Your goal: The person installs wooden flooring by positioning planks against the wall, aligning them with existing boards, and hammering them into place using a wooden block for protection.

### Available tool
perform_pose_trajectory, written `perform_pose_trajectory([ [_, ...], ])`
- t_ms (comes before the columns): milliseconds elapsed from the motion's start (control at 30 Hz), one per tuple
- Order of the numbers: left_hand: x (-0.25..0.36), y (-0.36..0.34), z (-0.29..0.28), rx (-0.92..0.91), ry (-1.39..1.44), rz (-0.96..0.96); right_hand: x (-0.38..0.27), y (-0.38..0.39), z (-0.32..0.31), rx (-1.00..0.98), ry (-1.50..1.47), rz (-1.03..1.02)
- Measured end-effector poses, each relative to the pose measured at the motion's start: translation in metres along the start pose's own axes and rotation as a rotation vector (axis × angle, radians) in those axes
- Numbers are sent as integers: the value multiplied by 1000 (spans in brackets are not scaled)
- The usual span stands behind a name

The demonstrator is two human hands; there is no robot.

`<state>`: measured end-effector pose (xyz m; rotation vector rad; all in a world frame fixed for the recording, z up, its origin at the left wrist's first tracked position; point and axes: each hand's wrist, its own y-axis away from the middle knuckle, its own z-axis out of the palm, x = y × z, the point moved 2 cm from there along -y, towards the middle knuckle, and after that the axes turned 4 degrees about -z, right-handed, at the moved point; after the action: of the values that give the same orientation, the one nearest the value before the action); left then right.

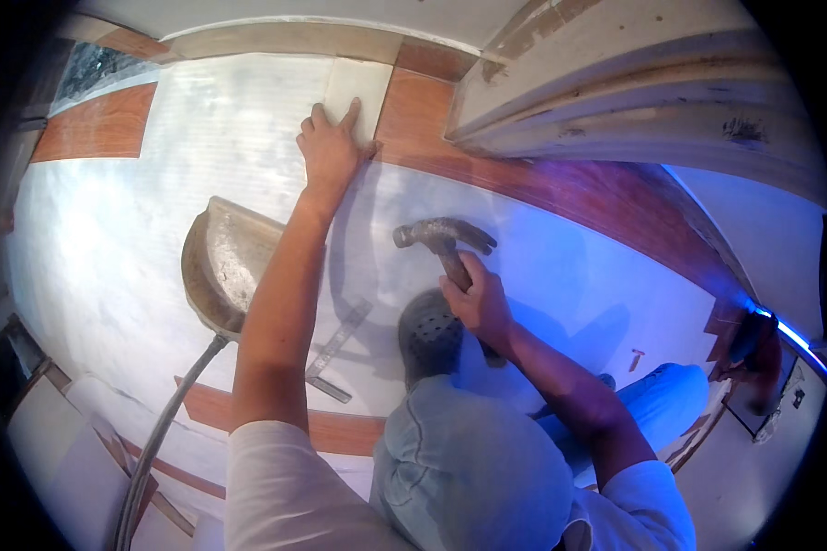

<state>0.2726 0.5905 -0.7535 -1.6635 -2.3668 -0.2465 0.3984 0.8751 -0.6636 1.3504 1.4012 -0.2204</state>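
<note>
My left hand [329, 151] presses, fingers spread, on a pale plank [360, 78] beside the wood-look planks [418, 119]. My right hand [476, 303] is closed round the handle of a claw hammer [443, 234], its head raised over the white underlayment [533, 239]. A metal dustpan [234, 257] with a long handle lies left of my left forearm. A metal square [328, 376] lies between that forearm and my dark perforated shoe [424, 335].
A stepped, pale door frame [616, 119] borders the upper right. Loose wood-look planks lie at upper left [92, 124] and below [340, 432]. A small red-handled object [637, 358] lies at right. Something dark red [758, 363], unclear, stands by a blue light strip [790, 335].
</note>
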Motion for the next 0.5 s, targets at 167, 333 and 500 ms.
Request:
perform_pose_trajectory([
  [167,-30,0,-7,38,180,105,-32,-24,15,109,-37,-143],
  [333,-38,40,-38,5,970,-472,-92,-62,36,299,-9,-247],
  [500,-40,98,-83,-540,2114,-292,-139,-110,77,241,163,-683],
])
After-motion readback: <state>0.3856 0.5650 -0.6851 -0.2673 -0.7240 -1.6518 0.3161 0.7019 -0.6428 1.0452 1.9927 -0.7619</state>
